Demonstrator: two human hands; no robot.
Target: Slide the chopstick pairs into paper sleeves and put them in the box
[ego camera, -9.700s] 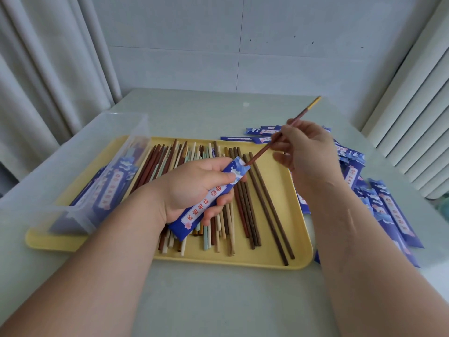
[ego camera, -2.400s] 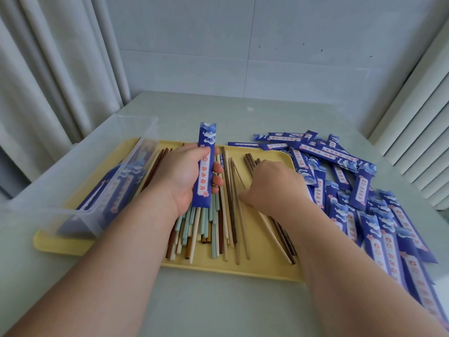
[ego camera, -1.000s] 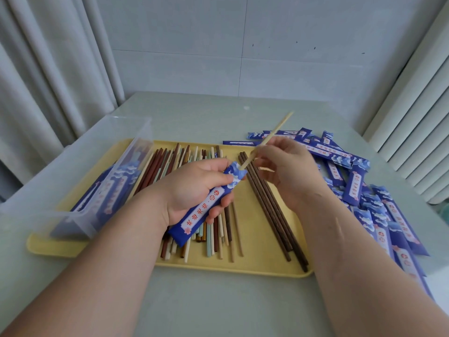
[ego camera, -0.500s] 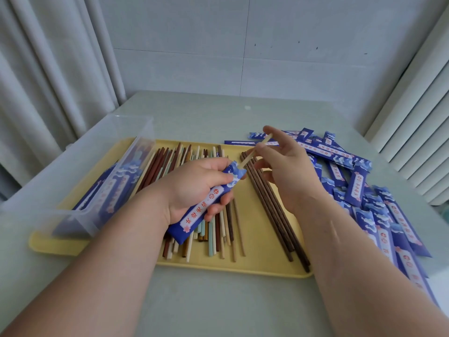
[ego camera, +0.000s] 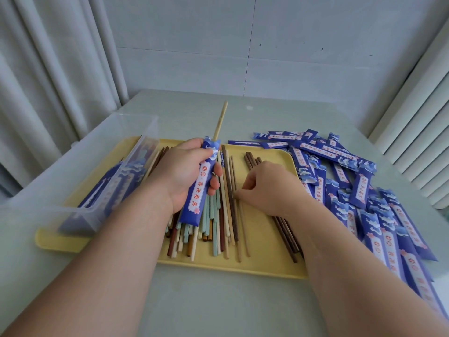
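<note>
A: Where is the paper sleeve [ego camera: 199, 188] found?
B: At centre frame, gripped by the left hand [ego camera: 179, 171] — fingers and thumb are wrapped round it, above the yellow tray [ego camera: 262, 266]. A pale chopstick [ego camera: 220, 120] is seen sticking out of its upper end, toward the top of the frame.
A: And the right hand [ego camera: 269, 188]?
B: It is laid on the loose chopsticks [ego camera: 218, 229] just right of centre, fingers curled down, tips touching a pale stick; whether one is pinched cannot be told.
A: The box [ego camera: 73, 166]?
B: It is set at the left, overlapping the tray's left part, with blue sleeves seen through its clear wall. A heap of sleeves [ego camera: 352, 181] is spread on the table [ego camera: 218, 300] at the right — dark sticks [ego camera: 284, 229] are partly hidden under the right wrist.
</note>
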